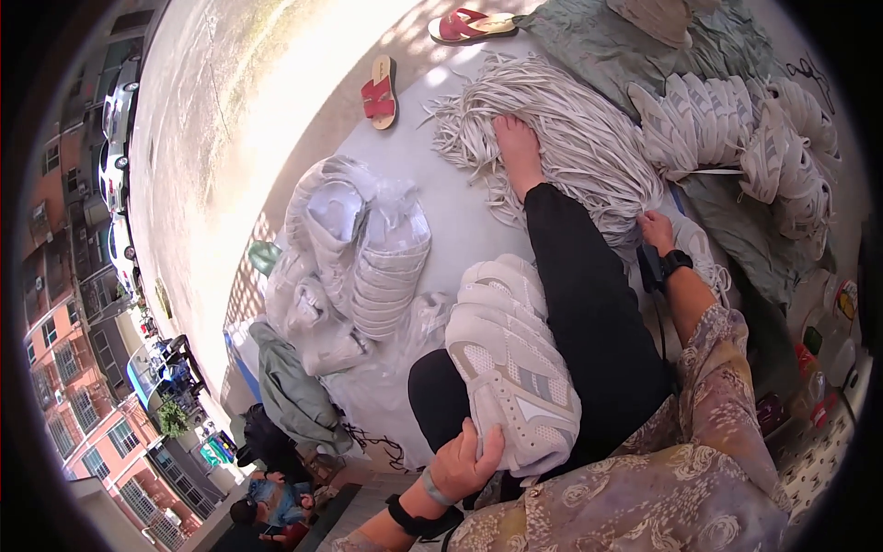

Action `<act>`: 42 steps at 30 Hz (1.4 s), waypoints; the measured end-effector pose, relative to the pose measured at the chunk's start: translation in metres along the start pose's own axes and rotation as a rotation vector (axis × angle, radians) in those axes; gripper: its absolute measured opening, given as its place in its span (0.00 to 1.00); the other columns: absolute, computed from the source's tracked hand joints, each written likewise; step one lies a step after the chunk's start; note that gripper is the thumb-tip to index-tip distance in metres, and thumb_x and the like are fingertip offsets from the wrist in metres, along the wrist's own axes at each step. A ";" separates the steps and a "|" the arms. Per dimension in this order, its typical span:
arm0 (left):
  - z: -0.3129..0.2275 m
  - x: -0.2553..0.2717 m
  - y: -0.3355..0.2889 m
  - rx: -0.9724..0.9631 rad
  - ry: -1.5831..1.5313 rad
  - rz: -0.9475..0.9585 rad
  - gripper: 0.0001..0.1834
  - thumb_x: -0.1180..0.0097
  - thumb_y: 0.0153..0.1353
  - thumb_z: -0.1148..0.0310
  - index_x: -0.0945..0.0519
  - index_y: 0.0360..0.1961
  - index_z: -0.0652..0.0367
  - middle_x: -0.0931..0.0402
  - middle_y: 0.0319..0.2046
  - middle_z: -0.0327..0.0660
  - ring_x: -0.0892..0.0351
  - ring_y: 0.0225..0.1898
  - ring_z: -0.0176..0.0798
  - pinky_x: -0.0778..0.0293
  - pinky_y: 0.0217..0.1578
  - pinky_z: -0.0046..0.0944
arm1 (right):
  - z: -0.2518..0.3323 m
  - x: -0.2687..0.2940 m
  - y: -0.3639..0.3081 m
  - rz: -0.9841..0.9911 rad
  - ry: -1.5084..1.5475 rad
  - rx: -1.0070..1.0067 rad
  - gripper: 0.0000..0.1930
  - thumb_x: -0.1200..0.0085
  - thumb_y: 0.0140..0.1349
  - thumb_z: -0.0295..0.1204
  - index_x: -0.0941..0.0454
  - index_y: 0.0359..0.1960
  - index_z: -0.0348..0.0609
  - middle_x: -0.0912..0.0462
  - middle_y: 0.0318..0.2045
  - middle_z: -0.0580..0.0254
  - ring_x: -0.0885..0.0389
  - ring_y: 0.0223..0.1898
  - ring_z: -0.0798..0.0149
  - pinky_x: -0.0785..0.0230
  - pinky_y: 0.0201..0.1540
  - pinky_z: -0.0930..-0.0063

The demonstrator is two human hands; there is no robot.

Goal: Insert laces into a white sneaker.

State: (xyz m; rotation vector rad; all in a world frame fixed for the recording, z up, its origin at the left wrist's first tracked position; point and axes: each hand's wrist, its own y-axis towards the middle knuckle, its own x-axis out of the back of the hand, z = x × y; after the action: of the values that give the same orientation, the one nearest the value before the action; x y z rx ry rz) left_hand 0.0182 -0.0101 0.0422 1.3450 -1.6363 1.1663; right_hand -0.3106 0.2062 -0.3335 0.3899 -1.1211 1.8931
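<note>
Across my lap lies a nested stack of pale grey and white shoe uppers (pixel 501 317), the nearest showing its eyelets and mesh. My left hand (pixel 467 463) grips the edge of that nearest shoe upper (pixel 526 414), thumb on top and the other fingers partly hidden. Out to the right, my right hand (pixel 657 234) has its fingers closed on the gathered end of a large bundle of off-white shoelaces (pixel 570 138). My bare foot (pixel 518 152) rests on the bundle.
Plastic-wrapped stacks of uppers (pixel 391 276) lie on the pale sheet to the left. More stacked uppers (pixel 704 120) sit on green cloth (pixel 589 41) at the far right. Two red sandals (pixel 378 99) are beyond the sheet. Other people (pixel 276 497) sit at lower left.
</note>
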 end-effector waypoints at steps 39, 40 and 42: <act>-0.010 -0.070 0.010 0.024 -0.008 -0.471 0.20 0.55 0.52 0.71 0.36 0.49 0.57 0.27 0.25 0.52 0.23 0.27 0.56 0.27 0.23 0.48 | 0.330 0.415 -0.399 0.422 0.943 1.262 0.08 0.59 0.62 0.30 0.31 0.32 0.38 0.26 0.28 0.58 0.25 0.35 0.64 0.28 0.40 0.70; -0.014 -0.062 0.011 0.025 -0.010 -0.463 0.20 0.55 0.52 0.71 0.36 0.49 0.57 0.27 0.25 0.53 0.23 0.27 0.56 0.27 0.24 0.48 | 0.340 0.448 -0.408 0.293 0.956 1.397 0.10 0.59 0.64 0.32 0.29 0.34 0.38 0.25 0.29 0.59 0.24 0.37 0.64 0.28 0.42 0.71; -0.016 -0.060 0.007 0.076 -0.028 -0.415 0.20 0.57 0.53 0.71 0.36 0.50 0.56 0.27 0.26 0.54 0.24 0.29 0.58 0.28 0.26 0.50 | 0.365 0.515 -0.403 0.384 0.981 1.468 0.16 0.60 0.65 0.35 0.28 0.45 0.35 0.23 0.42 0.56 0.25 0.48 0.65 0.31 0.50 0.72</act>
State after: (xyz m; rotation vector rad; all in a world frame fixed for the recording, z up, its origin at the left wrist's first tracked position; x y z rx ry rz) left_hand 0.0234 0.0257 -0.0091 1.6582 -1.2576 0.9689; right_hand -0.3332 0.2605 0.4130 -0.0636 1.0071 2.4657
